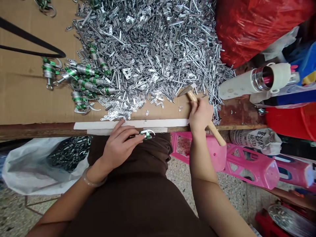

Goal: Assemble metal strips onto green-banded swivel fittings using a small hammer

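Silver metal parts (153, 49) lie heaped on the counter (24, 98). Just below the heap, the left hand (118, 148) pinches a small green-and-silver fitting (147, 134), grip closed on it. At the heap's lower right edge, the right hand (200, 115) wraps its grip tight round a wooden-handled hammer (189, 91).

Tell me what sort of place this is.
Probably a small hardware assembly workshop: a heap of loose silver metal plates and pins covers the cardboard-topped bench, green-and-silver metal hook fittings lie beside it, the left hand pinches one such fitting, and the right hand grips a wooden-handled hammer.
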A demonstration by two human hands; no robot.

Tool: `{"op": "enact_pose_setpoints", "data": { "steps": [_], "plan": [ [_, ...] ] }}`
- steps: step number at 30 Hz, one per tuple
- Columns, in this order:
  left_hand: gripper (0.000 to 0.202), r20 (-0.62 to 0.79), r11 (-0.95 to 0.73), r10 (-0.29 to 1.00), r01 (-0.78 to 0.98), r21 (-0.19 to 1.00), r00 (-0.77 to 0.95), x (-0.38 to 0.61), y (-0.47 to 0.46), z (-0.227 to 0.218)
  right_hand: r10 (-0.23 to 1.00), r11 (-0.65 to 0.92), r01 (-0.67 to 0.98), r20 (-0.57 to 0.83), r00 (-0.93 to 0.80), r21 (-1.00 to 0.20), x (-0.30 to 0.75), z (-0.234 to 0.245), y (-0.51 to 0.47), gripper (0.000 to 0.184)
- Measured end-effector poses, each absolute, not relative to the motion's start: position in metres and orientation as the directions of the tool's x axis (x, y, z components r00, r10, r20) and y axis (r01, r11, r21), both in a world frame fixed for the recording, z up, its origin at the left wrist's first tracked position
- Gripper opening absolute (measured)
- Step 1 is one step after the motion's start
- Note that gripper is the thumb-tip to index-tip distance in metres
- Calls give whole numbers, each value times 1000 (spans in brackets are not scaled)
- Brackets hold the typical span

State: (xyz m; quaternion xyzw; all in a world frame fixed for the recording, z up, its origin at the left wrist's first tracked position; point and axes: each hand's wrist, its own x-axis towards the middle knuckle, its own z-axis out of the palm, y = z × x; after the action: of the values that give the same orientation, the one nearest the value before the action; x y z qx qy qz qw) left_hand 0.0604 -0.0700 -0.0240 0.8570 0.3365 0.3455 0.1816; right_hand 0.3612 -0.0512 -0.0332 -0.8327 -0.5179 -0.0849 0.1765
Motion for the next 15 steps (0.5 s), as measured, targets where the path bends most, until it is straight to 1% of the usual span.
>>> {"op": "enact_pose_setpoints", "data": {
  "steps": [2, 4, 6, 7, 8, 9, 11, 13, 15],
  "plan": [
    [21, 490, -727, 679, 404, 555, 547, 59, -71, -22, 833, -350, 907, 365, 416, -234, 350, -28, -44, 25],
    [22, 508, -728, 675, 370, 577, 535, 59, -74, -21, 889, -205, 933, 342, 304, -297, 330, -19, -38, 19],
    [22, 501, -702, 702, 371, 608, 507, 58, -76, -20, 968, 7, 937, 239, 82, -350, 309, -11, -31, 14],
    [21, 487, -682, 722, 381, 625, 492, 58, -76, -19, 984, 87, 928, 174, -25, -362, 301, -9, -26, 13],
    [20, 470, -661, 740, 394, 638, 481, 58, -77, -19, 989, 133, 922, 113, -97, -364, 294, -7, -22, 12],
    [19, 455, -644, 754, 403, 650, 473, 59, -77, -18, 990, 142, 922, 69, -126, -361, 288, -6, -19, 12],
    [19, 438, -622, 773, 410, 667, 460, 59, -76, -16, 993, 116, 917, 43, -108, -383, 281, -3, -19, 14],
    [20, 435, -606, 787, 416, 678, 438, 59, -76, -15, 990, 137, 868, 69, -119, -476, 274, 3, -29, 16],
    [24, 435, -591, 802, 440, 676, 410, 59, -76, -14, 974, 223, 775, 101, -203, -591, 265, 11, -48, 14]
  ]
}}
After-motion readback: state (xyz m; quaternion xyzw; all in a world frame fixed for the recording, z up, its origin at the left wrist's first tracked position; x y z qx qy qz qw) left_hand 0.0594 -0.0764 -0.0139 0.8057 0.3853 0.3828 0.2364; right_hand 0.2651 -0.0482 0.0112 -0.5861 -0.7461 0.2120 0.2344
